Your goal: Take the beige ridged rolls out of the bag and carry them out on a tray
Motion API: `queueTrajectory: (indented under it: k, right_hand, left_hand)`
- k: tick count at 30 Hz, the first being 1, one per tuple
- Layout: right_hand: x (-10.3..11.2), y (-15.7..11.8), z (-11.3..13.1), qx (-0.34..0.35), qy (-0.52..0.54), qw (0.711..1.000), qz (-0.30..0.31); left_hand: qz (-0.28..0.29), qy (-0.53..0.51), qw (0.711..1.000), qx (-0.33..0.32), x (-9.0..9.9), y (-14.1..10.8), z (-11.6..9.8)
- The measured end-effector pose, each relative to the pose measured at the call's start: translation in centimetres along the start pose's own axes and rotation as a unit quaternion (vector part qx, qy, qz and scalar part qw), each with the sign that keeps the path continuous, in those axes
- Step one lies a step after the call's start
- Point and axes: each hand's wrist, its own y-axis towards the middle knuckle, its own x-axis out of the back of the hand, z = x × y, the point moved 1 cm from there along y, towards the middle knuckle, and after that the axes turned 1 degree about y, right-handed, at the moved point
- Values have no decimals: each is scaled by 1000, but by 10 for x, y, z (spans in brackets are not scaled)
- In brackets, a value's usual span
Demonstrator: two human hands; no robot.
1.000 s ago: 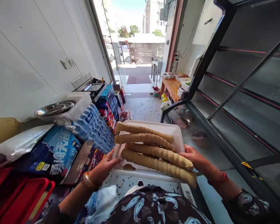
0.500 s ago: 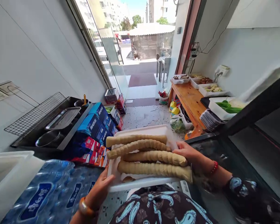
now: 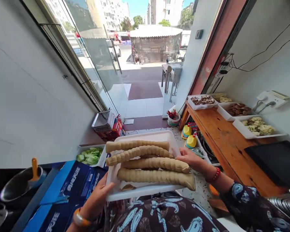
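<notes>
A white plastic tray (image 3: 145,190) is held level in front of my body, with several long, ridged, tan rolls (image 3: 156,175) lying side by side across it. A small brown piece (image 3: 128,187) rests at its near left corner. My left hand (image 3: 99,196) grips the tray's left end, thumb on the rim and fingers hidden beneath. At the right end, my right hand (image 3: 192,158) holds the rim near the tips of the rolls, its fingers partly under the tray.
A wooden table (image 3: 222,135) on the right bears food trays and a black board (image 3: 275,161). Left are blue boxes (image 3: 72,183), a pan (image 3: 21,183) and a crate of greens (image 3: 90,156). Yellow bottles (image 3: 190,141) and a red-filled bucket (image 3: 173,120) stand near the open glass door (image 3: 99,54).
The view has moved forward toward the doorway; the table and its trays look nearer, and the water bottles at left are out of view. Both hands still hold the tray.
</notes>
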Motion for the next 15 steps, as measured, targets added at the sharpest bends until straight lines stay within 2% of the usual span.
queueTrajectory:
  k: [3, 5, 8, 10, 12, 15]
  right_hand:
    - [50, 90, 34, -6, -1, 999, -40]
    - [82, 161, 50, 9, 7, 999, -49]
    - [123, 281, 76, 29, 11, 999, -43]
    - [144, 365, 101, 34, 10, 999, -23]
    - [159, 448, 131, 36, 15, 999, 10]
    - [171, 564, 175, 34, 37, 997, 64]
  left_hand:
    - [23, 3, 1000, 6, -8, 116, -64]
    - [25, 9, 1000, 6, -11, 197, -94]
    - [8, 1, 1000, -4, -12, 309, -134]
    - [-27, -13, 999, -14, -11, 370, -165]
    - [-74, -16, 997, -2, -4, 420, -201]
    - [-142, -4, 989, 34, 21, 491, -257]
